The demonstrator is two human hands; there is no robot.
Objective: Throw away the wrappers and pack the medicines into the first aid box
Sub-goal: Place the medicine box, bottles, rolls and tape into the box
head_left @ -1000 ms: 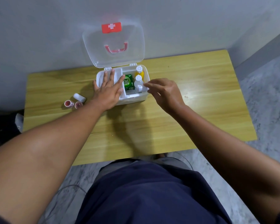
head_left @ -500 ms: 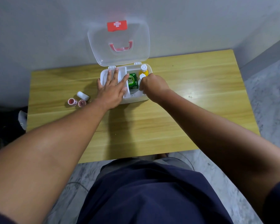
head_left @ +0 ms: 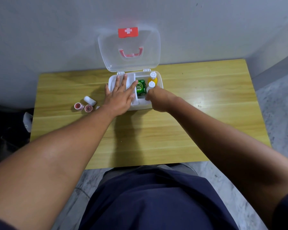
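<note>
The right hand reaches into the front right corner of the open white plastic first aid box, its fingers curled downward around the white-capped clear bottle; whether they grip it cannot be told. The left hand lies spread flat across the box's left compartment, steadying it. A green carton and a yellow bottle are packed. Packing seems midway: next, fetch the two pink tape rolls and white tube lying on the wooden tabletop.

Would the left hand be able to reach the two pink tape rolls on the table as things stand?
Probably yes. The left hand lies flat on the first aid box, and the pink tape rolls sit in the open on the table just to its left, with nothing between them.
</note>
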